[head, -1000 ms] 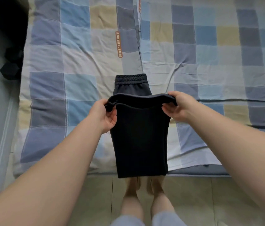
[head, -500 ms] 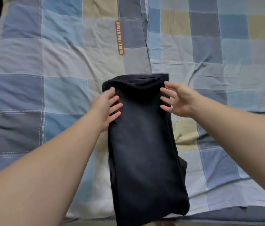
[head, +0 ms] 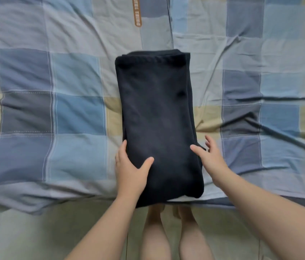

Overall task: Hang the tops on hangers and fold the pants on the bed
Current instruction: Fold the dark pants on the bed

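The left hand (head: 131, 171) and right hand (head: 210, 158) lay open, thumbs resting on the folded pants (head: 157, 109) between them. An uneven lift could slide the layers apart, off the bed (head: 73, 119).

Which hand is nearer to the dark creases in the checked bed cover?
Right. The right hand is at the right edge of the black pants, left of the creases; the left hand rests on the pants' left edge, farther away.

The pants (head: 157, 119) are matt, soft dark cloth; the bed (head: 54, 113) cover is creased, stitched cotton-like patchwork cloth.
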`<state>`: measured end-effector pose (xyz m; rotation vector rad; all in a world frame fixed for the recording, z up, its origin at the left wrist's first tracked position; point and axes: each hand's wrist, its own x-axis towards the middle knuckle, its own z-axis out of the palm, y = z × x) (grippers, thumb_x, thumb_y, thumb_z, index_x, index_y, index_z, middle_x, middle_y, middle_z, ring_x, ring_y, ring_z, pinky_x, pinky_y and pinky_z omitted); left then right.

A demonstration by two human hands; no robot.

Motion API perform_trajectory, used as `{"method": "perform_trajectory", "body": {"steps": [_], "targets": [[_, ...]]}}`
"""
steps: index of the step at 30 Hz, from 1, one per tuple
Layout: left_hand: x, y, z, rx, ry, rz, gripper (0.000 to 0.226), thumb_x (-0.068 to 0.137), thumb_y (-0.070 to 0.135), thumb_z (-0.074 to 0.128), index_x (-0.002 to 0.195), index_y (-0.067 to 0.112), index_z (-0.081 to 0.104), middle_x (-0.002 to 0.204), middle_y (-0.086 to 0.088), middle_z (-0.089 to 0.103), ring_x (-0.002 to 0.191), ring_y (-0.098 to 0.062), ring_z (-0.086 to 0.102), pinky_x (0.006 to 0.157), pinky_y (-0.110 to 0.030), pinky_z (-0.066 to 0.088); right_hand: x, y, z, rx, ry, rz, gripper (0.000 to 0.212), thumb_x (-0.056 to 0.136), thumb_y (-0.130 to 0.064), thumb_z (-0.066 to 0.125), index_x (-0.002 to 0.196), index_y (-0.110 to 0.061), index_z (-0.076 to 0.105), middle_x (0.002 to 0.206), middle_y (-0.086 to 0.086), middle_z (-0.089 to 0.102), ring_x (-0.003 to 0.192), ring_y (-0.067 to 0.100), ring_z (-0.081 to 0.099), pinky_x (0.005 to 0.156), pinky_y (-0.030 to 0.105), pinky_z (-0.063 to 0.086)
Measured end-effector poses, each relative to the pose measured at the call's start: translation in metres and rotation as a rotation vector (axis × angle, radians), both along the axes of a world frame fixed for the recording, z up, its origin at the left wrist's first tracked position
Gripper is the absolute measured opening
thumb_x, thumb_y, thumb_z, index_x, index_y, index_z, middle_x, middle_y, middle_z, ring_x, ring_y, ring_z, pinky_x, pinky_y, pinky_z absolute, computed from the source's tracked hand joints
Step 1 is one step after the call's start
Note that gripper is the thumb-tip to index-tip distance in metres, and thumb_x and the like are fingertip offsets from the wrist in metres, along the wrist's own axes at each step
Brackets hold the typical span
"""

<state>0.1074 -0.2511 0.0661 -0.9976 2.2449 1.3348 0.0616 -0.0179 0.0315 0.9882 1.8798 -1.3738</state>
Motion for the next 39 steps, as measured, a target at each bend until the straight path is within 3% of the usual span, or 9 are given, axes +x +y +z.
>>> {"method": "perform_trajectory", "body": {"steps": [3, 5, 8, 14, 21, 27, 30, 32, 39], "targets": [[0.047, 0.011, -0.007, -0.1, -0.055, -0.028, 0.092, 0.08, 0.039, 0.081, 0.154, 0.028, 0.028, 0.151, 0.002, 0.043, 0.138, -0.022, 0.042, 0.113, -0.048, 0.039, 0.04, 0.004, -0.016, 0.038, -0.122, 0.039, 0.109, 0.081, -0.049, 0.078, 0.16, -0.031, 0.006, 0.166, -0.001, 0.014, 0.151, 0.026, 0.022, 0.12, 0.046, 0.026], [0.065, 0.013, -0.012, -0.175, -0.068, -0.017, 0.083, 0.083, 0.042, 0.077, 0.151, 0.025, 0.033, 0.144, 0.0, 0.046, 0.132, -0.024, 0.046, 0.107, -0.048, 0.043, 0.059, 0.007, -0.026, -0.015, -0.182, 0.045, 0.115, 0.078, -0.05, 0.08, 0.16, -0.03, 0.003, 0.164, -0.003, 0.018, 0.149, 0.025, 0.027, 0.116, 0.042, 0.031], [0.069, 0.012, -0.021, -0.171, -0.143, 0.045, 0.064, 0.085, 0.049, 0.073, 0.135, 0.02, 0.044, 0.134, 0.0, 0.051, 0.121, -0.025, 0.053, 0.095, -0.046, 0.048, 0.076, 0.011, -0.036, -0.164, -0.253, 0.005, 0.098, 0.076, -0.048, 0.083, 0.153, -0.03, 0.026, 0.148, -0.007, 0.047, 0.125, 0.019, 0.054, 0.103, 0.038, 0.045], [0.059, 0.009, -0.028, -0.07, -0.233, 0.128, 0.047, 0.085, 0.058, 0.068, 0.106, 0.02, 0.05, 0.102, 0.006, 0.062, 0.098, -0.025, 0.059, 0.076, -0.035, 0.041, 0.075, 0.027, -0.025, -0.147, -0.267, 0.103, 0.058, 0.074, -0.04, 0.085, 0.123, -0.018, 0.064, 0.109, -0.006, 0.074, 0.099, 0.013, 0.07, 0.076, 0.027, 0.053], [0.075, 0.027, 0.003, 0.174, -0.288, 0.199, 0.047, 0.093, 0.038, 0.068, 0.132, 0.013, 0.062, 0.124, -0.001, 0.068, 0.112, -0.025, 0.064, 0.094, -0.035, 0.051, 0.091, 0.042, 0.023, -0.098, -0.237, 0.061, 0.046, 0.083, -0.029, 0.078, 0.123, -0.01, 0.065, 0.113, 0.004, 0.073, 0.104, 0.024, 0.069, 0.096, 0.043, 0.056], [0.123, 0.037, 0.06, 0.205, -0.404, 0.142, 0.042, 0.095, 0.033, 0.067, 0.13, 0.011, 0.063, 0.125, -0.003, 0.068, 0.11, -0.025, 0.064, 0.093, -0.034, 0.05, 0.146, 0.055, 0.086, -0.064, -0.278, -0.001, 0.033, 0.086, -0.022, 0.074, 0.114, -0.007, 0.068, 0.106, 0.009, 0.074, 0.091, 0.026, 0.072, 0.073, 0.036, 0.062], [0.155, 0.029, 0.088, 0.228, -0.475, 0.087, 0.038, 0.096, 0.03, 0.067, 0.129, 0.013, 0.064, 0.123, -0.001, 0.068, 0.111, -0.022, 0.064, 0.094, -0.035, 0.05, 0.176, 0.061, 0.117, -0.089, -0.331, -0.035, 0.018, 0.087, -0.015, 0.071, 0.102, -0.005, 0.07, 0.094, 0.009, 0.075, 0.068, 0.019, 0.074, 0.054, 0.028, 0.058], [0.166, 0.022, 0.105, 0.277, -0.519, 0.074, 0.038, 0.095, 0.028, 0.068, 0.129, 0.013, 0.064, 0.123, -0.001, 0.069, 0.111, -0.022, 0.066, 0.099, -0.04, 0.052, 0.188, 0.064, 0.134, -0.106, -0.355, -0.039, 0.015, 0.086, -0.014, 0.072, 0.099, -0.005, 0.071, 0.092, 0.009, 0.076, 0.065, 0.019, 0.074, 0.059, 0.031, 0.059], [0.122, 0.007, 0.133, 0.495, -0.522, 0.351, 0.028, 0.092, 0.022, 0.07, 0.119, 0.015, 0.066, 0.11, -0.001, 0.077, 0.088, -0.017, 0.076, 0.068, -0.03, 0.058, 0.158, 0.054, 0.167, -0.232, -0.337, -0.245, 0.019, 0.087, -0.024, 0.071, 0.1, -0.01, 0.073, 0.097, 0.008, 0.078, 0.076, 0.021, 0.074, 0.066, 0.034, 0.06]]}}
